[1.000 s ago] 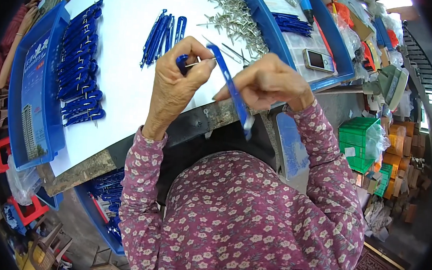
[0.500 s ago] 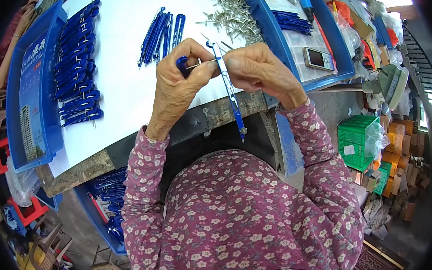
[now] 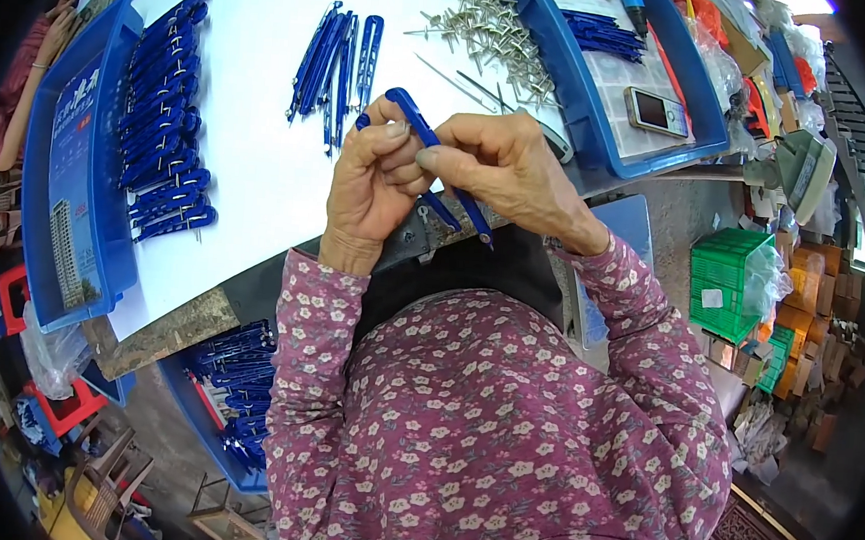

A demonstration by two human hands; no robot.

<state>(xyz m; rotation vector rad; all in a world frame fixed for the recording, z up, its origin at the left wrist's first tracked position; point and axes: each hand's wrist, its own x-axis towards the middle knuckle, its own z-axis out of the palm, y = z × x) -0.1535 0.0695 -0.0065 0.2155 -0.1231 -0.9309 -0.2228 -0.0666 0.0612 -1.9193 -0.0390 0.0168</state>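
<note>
My right hand [image 3: 510,170], thumb and fingers closed, pinches a long slim blue slotted piece [image 3: 411,111] with a small metal tip. It slants down past the table's front edge. My left hand [image 3: 379,171] is beside it with curled fingers, around a second blue slotted piece [image 3: 442,212]; one end shows above the fingers and the other below the palm, the middle hidden. Beyond my hands a small group of blue slotted pieces [image 3: 324,67] lies on the white tabletop [image 3: 248,107]. Silver wing-headed metal pins [image 3: 485,23] are heaped to the right of them.
A blue tray [image 3: 77,185] stands at left beside a long row of blue pieces [image 3: 168,111]. Another blue tray [image 3: 602,146] at right holds blue pieces and a mobile phone [image 3: 656,113]. Thin metal tools [image 3: 485,91] lie near my right hand. Below left, a bin [image 3: 234,377] holds more pieces.
The slotted piece has turned from its pale, hole-lined face to a plain blue side. My right hand has shifted its grip lower along it; my left fingers have curled in, and the view has shifted slightly.
</note>
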